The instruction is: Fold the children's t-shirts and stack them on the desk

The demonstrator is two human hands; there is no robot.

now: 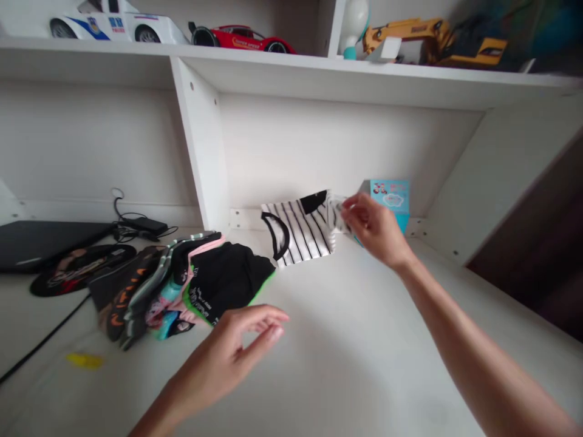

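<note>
A folded white T-shirt (300,227) with black stripes, a black neckband and a black patch lies against the back panel of the desk. At its right end my right hand (376,230) has its fingers pinched on a loose striped part of the shirt; the fingertips are slightly blurred. My left hand (232,349) hovers over the desk with thumb and fingers apart, holding nothing. Just beyond it lies a folded black garment (230,276) with green edging and white print. Left of that, several folded clothes (155,291) in grey, pink and teal stand bunched together.
Behind my right hand stands a light-blue box (394,197). At the left are a black laptop (50,240), a power adapter (146,226), a dark oval item (82,267) and a small yellow object (85,360). Above, a shelf (273,64) holds toy vehicles.
</note>
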